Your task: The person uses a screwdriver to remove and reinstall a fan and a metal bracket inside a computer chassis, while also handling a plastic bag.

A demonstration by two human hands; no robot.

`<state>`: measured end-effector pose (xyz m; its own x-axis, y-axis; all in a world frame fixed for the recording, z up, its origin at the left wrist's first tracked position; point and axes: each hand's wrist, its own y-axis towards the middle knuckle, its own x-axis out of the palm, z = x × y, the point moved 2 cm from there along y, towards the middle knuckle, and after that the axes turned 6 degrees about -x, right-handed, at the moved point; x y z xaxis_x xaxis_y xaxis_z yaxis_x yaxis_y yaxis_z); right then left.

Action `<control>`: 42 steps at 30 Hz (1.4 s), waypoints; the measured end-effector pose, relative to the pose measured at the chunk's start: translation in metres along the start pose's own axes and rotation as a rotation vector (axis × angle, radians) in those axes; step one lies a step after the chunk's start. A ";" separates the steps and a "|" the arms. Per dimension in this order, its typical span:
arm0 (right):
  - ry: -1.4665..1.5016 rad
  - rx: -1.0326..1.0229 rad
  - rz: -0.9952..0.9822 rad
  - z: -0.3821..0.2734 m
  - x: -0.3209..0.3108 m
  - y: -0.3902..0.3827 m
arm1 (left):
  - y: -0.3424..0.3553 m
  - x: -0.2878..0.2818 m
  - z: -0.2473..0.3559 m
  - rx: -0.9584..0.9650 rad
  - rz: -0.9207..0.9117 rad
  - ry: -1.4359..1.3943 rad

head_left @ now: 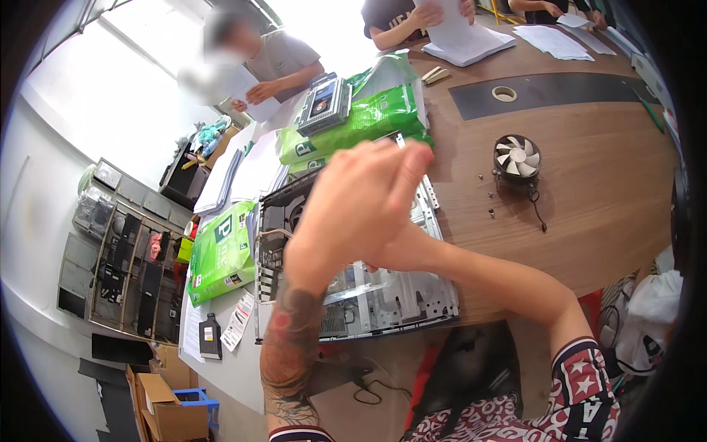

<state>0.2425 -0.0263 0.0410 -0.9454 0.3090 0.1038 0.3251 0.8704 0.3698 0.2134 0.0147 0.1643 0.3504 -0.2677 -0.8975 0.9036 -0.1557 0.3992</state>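
Note:
Over an open computer case [431,295] my two hands meet and overlap. My left hand [346,199], at the end of a tattooed forearm, is raised with its back toward me; the knuckles bend and the fingers curl away, closed, around something I cannot make out. My right hand [401,239] comes in from the right and lies against the left one, its fingers mostly hidden and blurred. Metal framework and inner parts of the case show around both hands. A CPU cooler fan [518,157] with a cable stands on the table to the right, beside several small screws [491,212].
Green plastic packages [221,254] lie left of and behind the case, one bearing a drive-like metal unit [324,104]. A tape roll [504,94] rests on a dark strip [545,96]. Across the wooden table [589,177], other people handle paper sheets [471,44]. A black part [210,337] lies at left.

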 end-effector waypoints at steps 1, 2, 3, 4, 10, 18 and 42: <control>0.212 -0.068 0.049 0.005 -0.001 -0.001 | -0.002 0.024 0.000 0.007 -0.044 0.166; 0.171 -0.095 0.045 0.008 -0.009 -0.002 | -0.007 0.043 -0.007 -0.201 -0.300 0.093; 0.148 -0.127 0.027 0.006 -0.011 -0.001 | -0.001 0.038 -0.009 -0.206 -0.229 0.054; 0.128 -0.159 0.009 0.004 -0.011 0.001 | 0.004 0.031 -0.010 -0.210 -0.158 0.015; -0.062 -0.078 0.127 -0.019 -0.010 -0.002 | -0.023 -0.007 -0.006 -0.222 0.156 -0.339; -0.174 -0.246 0.222 -0.014 -0.013 0.001 | -0.092 -0.009 -0.033 -0.490 -0.143 -0.143; -0.160 -0.284 0.287 -0.015 -0.019 -0.001 | -0.086 0.018 -0.054 -0.446 0.136 -0.199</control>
<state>0.2599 -0.0383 0.0523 -0.7947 0.5981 0.1033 0.5337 0.6076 0.5881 0.1555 0.0748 0.1034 0.4579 -0.4398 -0.7726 0.8855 0.3032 0.3521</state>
